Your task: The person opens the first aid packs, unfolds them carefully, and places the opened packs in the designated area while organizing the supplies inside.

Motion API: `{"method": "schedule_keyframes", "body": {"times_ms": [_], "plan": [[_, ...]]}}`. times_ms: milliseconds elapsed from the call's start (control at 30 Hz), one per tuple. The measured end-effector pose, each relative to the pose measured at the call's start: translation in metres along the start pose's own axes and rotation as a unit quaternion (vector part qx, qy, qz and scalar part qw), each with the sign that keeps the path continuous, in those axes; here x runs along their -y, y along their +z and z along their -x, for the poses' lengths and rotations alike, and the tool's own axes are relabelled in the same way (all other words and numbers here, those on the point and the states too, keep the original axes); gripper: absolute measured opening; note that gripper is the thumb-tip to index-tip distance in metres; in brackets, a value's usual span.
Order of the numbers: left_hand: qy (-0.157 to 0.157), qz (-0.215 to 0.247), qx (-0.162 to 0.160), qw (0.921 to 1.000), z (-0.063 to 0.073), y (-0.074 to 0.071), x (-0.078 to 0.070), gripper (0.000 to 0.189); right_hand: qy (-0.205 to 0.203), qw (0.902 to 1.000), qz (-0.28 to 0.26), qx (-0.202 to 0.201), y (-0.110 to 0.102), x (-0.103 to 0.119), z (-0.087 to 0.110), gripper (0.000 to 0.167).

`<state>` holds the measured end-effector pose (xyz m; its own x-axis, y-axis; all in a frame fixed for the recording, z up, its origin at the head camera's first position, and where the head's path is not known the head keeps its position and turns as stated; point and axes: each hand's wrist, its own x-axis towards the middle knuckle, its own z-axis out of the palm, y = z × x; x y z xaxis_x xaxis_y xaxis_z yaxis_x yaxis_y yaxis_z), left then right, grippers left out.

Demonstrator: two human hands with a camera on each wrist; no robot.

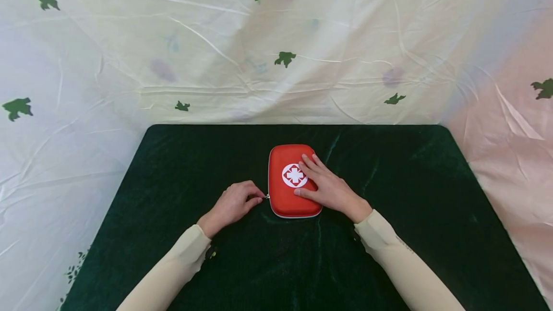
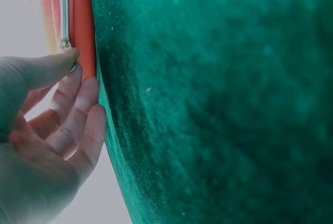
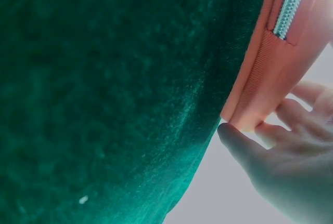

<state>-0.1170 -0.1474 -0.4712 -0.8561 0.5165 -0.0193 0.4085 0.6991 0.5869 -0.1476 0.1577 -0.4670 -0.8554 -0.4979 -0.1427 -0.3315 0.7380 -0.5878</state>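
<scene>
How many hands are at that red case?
2. The left hand pinches the zipper pull at the left edge of the red case; the right hand rests on top, toward its right side. No other hand shows.

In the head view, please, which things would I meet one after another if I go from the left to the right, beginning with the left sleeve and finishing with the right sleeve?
Left sleeve, left hand, zipper pull, red case, right hand, right sleeve.
</scene>
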Motion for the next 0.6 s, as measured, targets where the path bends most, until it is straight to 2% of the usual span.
{"method": "schedule_keyframes", "body": {"times_ms": [133, 267, 333, 400, 467, 500, 567, 600], "plan": [[0.013, 0.016, 0.0, 0.9998, 0.001, 0.001, 0.004, 0.014, 0.002, 1.0, -0.001, 0.0, 0.0, 0.0, 0.0, 0.09], [0.039, 0.039, -0.006, 0.9985, 0.001, 0.009, 0.017, 0.013, 0.003, 1.0, -0.002, 0.0, 0.0, 0.001, 0.0, 0.09], [0.056, 0.041, -0.009, 0.9976, -0.001, 0.018, 0.032, 0.014, 0.004, 1.0, -0.001, 0.0, 0.0, 0.001, 0.0, 0.09], [0.045, 0.042, 0.0, 0.9981, 0.0, 0.015, 0.026, 0.014, 0.003, 1.0, 0.001, -0.001, 0.0, 0.001, 0.0, 0.09], [0.042, 0.042, 0.005, 0.9982, 0.0, 0.016, 0.025, 0.015, 0.003, 1.0, 0.003, -0.001, 0.0, 0.001, -0.001, 0.09], [0.044, 0.043, 0.002, 0.9981, -0.001, 0.02, 0.031, 0.014, 0.003, 1.0, 0.004, -0.002, 0.0, 0.001, -0.001, 0.09], [0.033, 0.051, 0.007, 0.9981, 0.001, 0.016, 0.024, 0.014, 0.002, 1.0, 0.004, -0.002, 0.0, 0.001, -0.001, 0.09], [0.037, 0.054, 0.003, 0.9979, 0.001, 0.019, 0.028, 0.014, 0.002, 1.0, 0.004, -0.002, 0.0, 0.001, -0.001, 0.09]]}}
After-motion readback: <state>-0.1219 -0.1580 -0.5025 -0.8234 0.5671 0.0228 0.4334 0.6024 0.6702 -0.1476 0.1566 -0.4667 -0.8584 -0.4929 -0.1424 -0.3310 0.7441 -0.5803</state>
